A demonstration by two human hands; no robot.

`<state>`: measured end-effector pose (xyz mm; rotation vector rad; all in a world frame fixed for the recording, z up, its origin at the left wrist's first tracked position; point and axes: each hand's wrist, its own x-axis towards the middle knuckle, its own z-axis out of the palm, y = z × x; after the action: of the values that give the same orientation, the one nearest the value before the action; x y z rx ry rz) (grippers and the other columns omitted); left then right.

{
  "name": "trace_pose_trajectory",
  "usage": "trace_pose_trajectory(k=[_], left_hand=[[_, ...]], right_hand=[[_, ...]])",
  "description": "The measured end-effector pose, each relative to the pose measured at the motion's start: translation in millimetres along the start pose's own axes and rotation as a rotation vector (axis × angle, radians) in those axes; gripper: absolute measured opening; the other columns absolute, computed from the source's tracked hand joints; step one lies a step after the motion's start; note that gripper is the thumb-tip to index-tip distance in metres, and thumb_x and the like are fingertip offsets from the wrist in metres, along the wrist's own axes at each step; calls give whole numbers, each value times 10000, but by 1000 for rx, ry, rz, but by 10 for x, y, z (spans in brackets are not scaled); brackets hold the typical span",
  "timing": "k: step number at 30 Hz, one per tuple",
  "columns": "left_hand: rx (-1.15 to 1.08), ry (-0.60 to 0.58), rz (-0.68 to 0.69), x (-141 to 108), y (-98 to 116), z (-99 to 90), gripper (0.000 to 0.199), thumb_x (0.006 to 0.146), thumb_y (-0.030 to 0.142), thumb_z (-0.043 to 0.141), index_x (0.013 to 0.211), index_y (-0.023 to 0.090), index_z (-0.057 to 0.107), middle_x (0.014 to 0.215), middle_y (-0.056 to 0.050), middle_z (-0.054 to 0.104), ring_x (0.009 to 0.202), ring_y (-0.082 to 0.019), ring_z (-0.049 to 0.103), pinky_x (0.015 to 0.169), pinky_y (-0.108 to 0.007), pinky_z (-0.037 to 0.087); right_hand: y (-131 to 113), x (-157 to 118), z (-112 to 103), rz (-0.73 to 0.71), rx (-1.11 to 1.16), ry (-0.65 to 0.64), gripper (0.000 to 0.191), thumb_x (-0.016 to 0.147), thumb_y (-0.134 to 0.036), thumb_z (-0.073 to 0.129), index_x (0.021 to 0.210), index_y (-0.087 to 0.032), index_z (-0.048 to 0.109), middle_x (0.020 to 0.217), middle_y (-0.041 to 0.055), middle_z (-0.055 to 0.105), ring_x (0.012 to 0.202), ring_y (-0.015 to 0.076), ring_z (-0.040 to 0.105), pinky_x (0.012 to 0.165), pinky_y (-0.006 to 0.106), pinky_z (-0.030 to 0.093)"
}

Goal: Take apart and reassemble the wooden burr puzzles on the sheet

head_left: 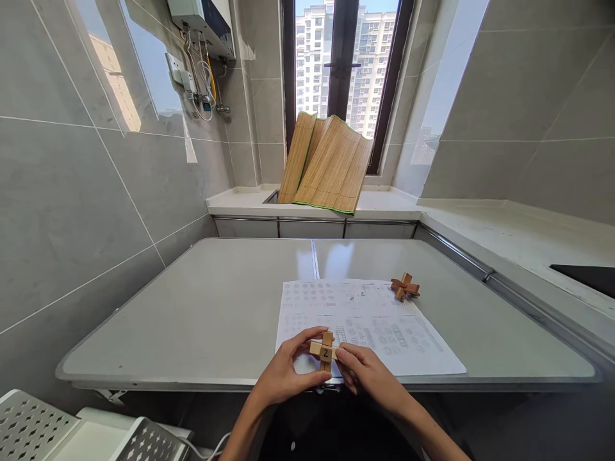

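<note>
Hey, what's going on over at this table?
A person holds a wooden burr puzzle marked "2" at the near edge of the table, left hand around it, right hand at its right side. A printed sheet lies just beyond, with a second, darker burr puzzle at its far right corner.

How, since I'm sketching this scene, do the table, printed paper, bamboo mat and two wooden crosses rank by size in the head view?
1. Table
2. Printed paper
3. Bamboo mat
4. Held cross and unheld cross: too alike to rank; the held one is nearer.
</note>
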<state>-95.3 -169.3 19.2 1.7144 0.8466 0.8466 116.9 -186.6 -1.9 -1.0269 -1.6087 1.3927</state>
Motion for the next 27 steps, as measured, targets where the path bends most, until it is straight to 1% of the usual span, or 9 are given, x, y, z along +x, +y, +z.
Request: trace_pose_trajectory(k=[3, 5, 9, 12, 15, 18, 22, 24, 27], left_hand=[[-26, 10, -28, 33, -42, 4, 857, 735, 236, 848, 1490, 313, 450, 1369, -82, 625, 1038, -229, 680, 979, -424, 553], [-61, 35, -53, 58, -72, 6, 903, 738, 231, 845, 1514, 334, 396, 1469, -106, 539, 1045, -233, 681, 902, -403, 584], [-78, 96, -108, 89, -108, -1, 680, 827, 275, 769, 1441, 300, 478, 1448, -118, 551, 1061, -227, 682, 928, -411, 570], [-56, 76, -118, 97, -116, -10, 524, 845, 293, 755, 1335, 251, 574, 1321, -104, 639, 1011, -211, 688, 950, -407, 551], [-43, 64, -127, 102, -111, -14, 483, 850, 311, 753, 1299, 225, 598, 1218, -88, 684, 951, -186, 677, 952, -396, 545], [-41, 59, -136, 101, -90, -16, 465, 861, 339, 746, 1283, 205, 605, 1149, -85, 703, 921, -175, 661, 956, -389, 542], [-28, 54, -145, 95, -59, -19, 437, 880, 377, 726, 1265, 198, 623, 1129, -93, 710, 940, -187, 663, 957, -384, 541], [-19, 61, -143, 96, -53, -17, 427, 882, 384, 723, 1254, 195, 633, 1117, -95, 714, 953, -194, 664, 959, -381, 538], [-14, 76, -134, 101, -52, -10, 405, 890, 391, 710, 1239, 196, 646, 1095, -93, 720, 976, -203, 664, 962, -377, 534]], right_hand=[[-24, 1, -165, -11, -211, 149, 522, 1001, -624, 415, 675, -222, 483, 570, -40, 494, 548, 146, 483, 576, 273, 376], [17, 3, -386, 11, -338, 283, 532, 988, -650, 394, 679, -230, 498, 555, -31, 517, 558, 164, 503, 584, 281, 381], [216, -23, -988, 118, -644, 550, 547, 962, -667, 347, 665, -247, 534, 557, 8, 600, 596, 217, 589, 628, 311, 403], [377, -68, -1402, 295, -846, 637, 550, 962, -642, 300, 730, -262, 623, 703, 59, 711, 693, 268, 656, 645, 332, 423], [483, -108, -1672, 470, -982, 682, 567, 965, -624, 280, 947, -272, 725, 879, 114, 771, 857, 337, 703, 667, 358, 444], [518, -118, -1803, 559, -1031, 701, 604, 972, -609, 256, 1108, -269, 736, 1011, 145, 777, 969, 377, 702, 697, 386, 467], [493, -100, -1864, 610, -1022, 711, 664, 970, -647, 214, 1132, -260, 728, 1086, 156, 767, 1019, 400, 691, 714, 415, 485], [479, -104, -1873, 622, -1020, 704, 685, 963, -681, 193, 1103, -264, 719, 1082, 157, 765, 1026, 403, 686, 710, 419, 484], [483, -149, -1842, 625, -1018, 698, 696, 956, -718, 171, 920, -267, 700, 980, 149, 770, 971, 390, 691, 676, 405, 470]])
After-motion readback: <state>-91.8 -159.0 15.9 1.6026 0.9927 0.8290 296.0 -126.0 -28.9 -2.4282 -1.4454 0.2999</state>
